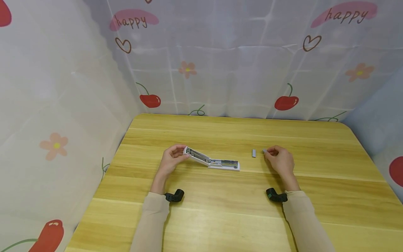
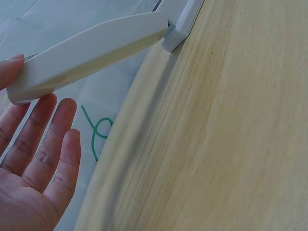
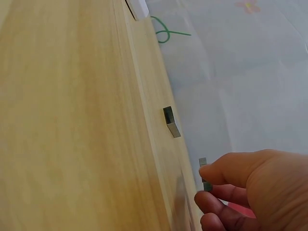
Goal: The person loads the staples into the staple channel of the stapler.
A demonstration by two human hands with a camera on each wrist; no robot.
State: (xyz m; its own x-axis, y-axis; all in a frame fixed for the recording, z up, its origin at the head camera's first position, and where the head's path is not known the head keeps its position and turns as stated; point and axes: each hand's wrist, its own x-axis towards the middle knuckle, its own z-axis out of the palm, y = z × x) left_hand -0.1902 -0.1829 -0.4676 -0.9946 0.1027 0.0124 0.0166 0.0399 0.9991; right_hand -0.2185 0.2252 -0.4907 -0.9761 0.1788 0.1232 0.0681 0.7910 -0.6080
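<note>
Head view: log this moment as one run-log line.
left hand: holds open stapler by raised arm | right hand: pinches staple strip | other strip: on table, between stapler and right hand

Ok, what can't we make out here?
- Head: whether the open stapler is loaded; too small.
- Left wrist: far end of the stapler's base, cut off by the top edge; part of the left hand, cut off by the left and bottom edges.
- Right wrist: middle of the gray piece in the right hand, behind the thumb.
</note>
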